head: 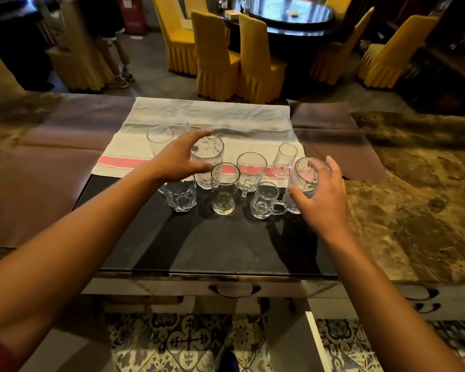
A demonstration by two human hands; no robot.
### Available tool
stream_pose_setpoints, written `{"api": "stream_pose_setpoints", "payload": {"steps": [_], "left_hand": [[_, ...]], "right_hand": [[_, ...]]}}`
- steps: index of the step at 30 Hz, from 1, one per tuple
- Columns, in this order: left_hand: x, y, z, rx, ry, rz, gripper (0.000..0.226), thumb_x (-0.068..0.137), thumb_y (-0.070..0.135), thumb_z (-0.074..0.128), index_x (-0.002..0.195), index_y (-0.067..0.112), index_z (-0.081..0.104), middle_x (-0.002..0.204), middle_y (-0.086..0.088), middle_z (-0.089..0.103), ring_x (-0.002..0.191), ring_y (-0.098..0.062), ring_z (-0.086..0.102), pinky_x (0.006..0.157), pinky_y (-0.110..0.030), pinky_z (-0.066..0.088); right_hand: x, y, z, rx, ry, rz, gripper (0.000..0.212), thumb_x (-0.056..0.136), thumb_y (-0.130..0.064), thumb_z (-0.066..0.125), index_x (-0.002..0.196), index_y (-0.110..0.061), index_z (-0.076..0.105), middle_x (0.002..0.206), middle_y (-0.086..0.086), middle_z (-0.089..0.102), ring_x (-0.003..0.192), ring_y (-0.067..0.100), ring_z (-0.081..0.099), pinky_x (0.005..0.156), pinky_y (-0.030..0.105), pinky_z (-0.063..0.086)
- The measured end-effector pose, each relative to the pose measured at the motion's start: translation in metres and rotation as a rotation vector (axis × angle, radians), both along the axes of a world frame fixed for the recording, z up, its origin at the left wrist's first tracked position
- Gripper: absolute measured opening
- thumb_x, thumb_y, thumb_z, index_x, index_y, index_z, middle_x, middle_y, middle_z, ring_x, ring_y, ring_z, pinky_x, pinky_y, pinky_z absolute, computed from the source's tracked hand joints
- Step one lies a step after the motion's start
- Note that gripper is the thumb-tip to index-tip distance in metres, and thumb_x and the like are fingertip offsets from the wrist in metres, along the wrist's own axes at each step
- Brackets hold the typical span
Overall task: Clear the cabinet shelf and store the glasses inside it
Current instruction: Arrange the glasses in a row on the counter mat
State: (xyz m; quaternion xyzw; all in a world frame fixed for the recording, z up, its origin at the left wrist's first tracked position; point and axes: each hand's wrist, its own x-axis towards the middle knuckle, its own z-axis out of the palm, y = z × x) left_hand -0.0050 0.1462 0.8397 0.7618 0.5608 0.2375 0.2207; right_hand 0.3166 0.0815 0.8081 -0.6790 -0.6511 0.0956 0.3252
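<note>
Several clear glasses stand on a black mat (220,245) and a white cloth with a pink stripe (212,114). My left hand (179,159) curls around a tall textured glass (208,153), thumb in front and fingers behind its rim. My right hand (321,196) wraps a second textured glass (305,178) at the right end of the group. Both glasses stand on the surface. Between them are a straight glass (225,189), a handled mug (251,169), a small mug (265,200) and a small spouted glass (286,158). A faceted tumbler (180,197) sits under my left wrist, and a tall glass (159,138) stands behind it.
The mat lies on a marble counter (419,200) with brown cloth (51,167) on both sides. A drawer handle (234,289) shows below the front edge. Beyond the counter are yellow-covered chairs (215,57), a dark round table (287,14) and a person's legs (118,60) at far left.
</note>
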Motion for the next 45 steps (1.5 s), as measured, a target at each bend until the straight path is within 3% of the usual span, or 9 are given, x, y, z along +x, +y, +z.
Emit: {"api": "stream_pose_setpoints", "payload": {"steps": [6, 11, 17, 22, 26, 33, 37, 40, 45], "left_hand": [[0.001, 0.005, -0.007, 0.083, 0.001, 0.037, 0.04, 0.076, 0.039, 0.083, 0.109, 0.022, 0.07, 0.121, 0.001, 0.06, 0.107, -0.014, 0.057, 0.094, -0.031, 0.045], [-0.003, -0.001, -0.008, 0.136, -0.055, 0.084, 0.028, 0.075, 0.038, 0.084, 0.08, 0.016, 0.068, 0.13, -0.005, 0.061, 0.12, -0.018, 0.056, 0.096, -0.031, 0.043], [-0.012, -0.015, 0.011, 0.222, -0.177, 0.16, 0.032, 0.077, 0.03, 0.084, 0.082, 0.004, 0.065, 0.134, -0.009, 0.058, 0.122, -0.023, 0.058, 0.102, -0.046, 0.048], [-0.029, -0.038, 0.041, 0.347, -0.333, 0.204, 0.029, 0.079, 0.031, 0.083, 0.081, 0.012, 0.06, 0.126, -0.007, 0.061, 0.119, -0.016, 0.059, 0.098, -0.045, 0.05], [-0.05, -0.069, 0.05, 0.373, -0.395, 0.225, 0.034, 0.079, 0.032, 0.082, 0.082, 0.007, 0.06, 0.123, -0.006, 0.063, 0.117, -0.014, 0.06, 0.098, -0.043, 0.052], [-0.085, -0.117, 0.032, 0.364, -0.425, 0.29, 0.031, 0.076, 0.032, 0.084, 0.081, 0.009, 0.064, 0.126, -0.003, 0.065, 0.113, -0.011, 0.064, 0.097, -0.037, 0.054], [-0.1, -0.131, 0.009, 0.339, -0.41, 0.352, 0.033, 0.072, 0.032, 0.083, 0.078, 0.006, 0.064, 0.124, -0.005, 0.065, 0.113, -0.016, 0.064, 0.094, -0.048, 0.055], [-0.112, -0.137, -0.007, 0.328, -0.38, 0.377, 0.033, 0.072, 0.034, 0.082, 0.078, 0.007, 0.065, 0.125, -0.006, 0.063, 0.118, -0.018, 0.06, 0.098, -0.051, 0.052], [-0.143, -0.15, -0.022, 0.305, -0.381, 0.415, 0.024, 0.074, 0.033, 0.082, 0.077, 0.018, 0.064, 0.133, 0.002, 0.06, 0.123, -0.015, 0.057, 0.1, -0.044, 0.052]], "right_hand": [[0.001, 0.002, -0.007, 0.055, 0.031, -0.014, 0.056, 0.088, -0.036, 0.071, 0.138, -0.018, 0.054, 0.157, 0.006, 0.034, 0.143, 0.026, 0.035, 0.114, 0.038, 0.032], [-0.002, 0.008, -0.013, 0.1, 0.105, -0.028, 0.055, 0.087, -0.04, 0.072, 0.135, -0.02, 0.054, 0.157, 0.006, 0.034, 0.142, 0.024, 0.036, 0.113, 0.037, 0.033], [-0.007, 0.014, -0.02, 0.135, 0.13, -0.07, 0.057, 0.088, -0.038, 0.071, 0.138, -0.017, 0.052, 0.157, 0.007, 0.032, 0.141, 0.024, 0.036, 0.111, 0.033, 0.034], [-0.006, 0.013, -0.023, 0.118, 0.167, -0.081, 0.064, 0.087, -0.037, 0.073, 0.141, -0.017, 0.047, 0.157, 0.01, 0.033, 0.141, 0.021, 0.034, 0.105, 0.02, 0.024], [-0.007, 0.016, -0.021, 0.158, 0.198, -0.065, 0.059, 0.082, -0.031, 0.077, 0.132, -0.016, 0.052, 0.138, 0.008, 0.047, 0.123, 0.019, 0.048, 0.099, 0.019, 0.031], [-0.01, 0.012, -0.021, 0.174, 0.186, -0.09, 0.061, 0.082, -0.035, 0.077, 0.135, -0.021, 0.05, 0.137, 0.005, 0.047, 0.118, 0.017, 0.051, 0.096, 0.028, 0.043], [-0.022, 0.003, -0.021, 0.21, 0.167, -0.087, 0.07, 0.084, -0.038, 0.076, 0.143, -0.026, 0.043, 0.141, 0.003, 0.046, 0.118, 0.007, 0.045, 0.095, 0.023, 0.038], [-0.027, -0.003, -0.023, 0.227, 0.142, -0.074, 0.073, 0.084, -0.035, 0.077, 0.146, -0.026, 0.04, 0.143, 0.004, 0.045, 0.122, 0.014, 0.047, 0.095, 0.023, 0.037], [-0.024, -0.011, -0.019, 0.253, 0.144, -0.121, 0.076, 0.08, -0.035, 0.08, 0.145, -0.029, 0.041, 0.141, 0.005, 0.049, 0.121, 0.021, 0.054, 0.093, 0.027, 0.046]]}}
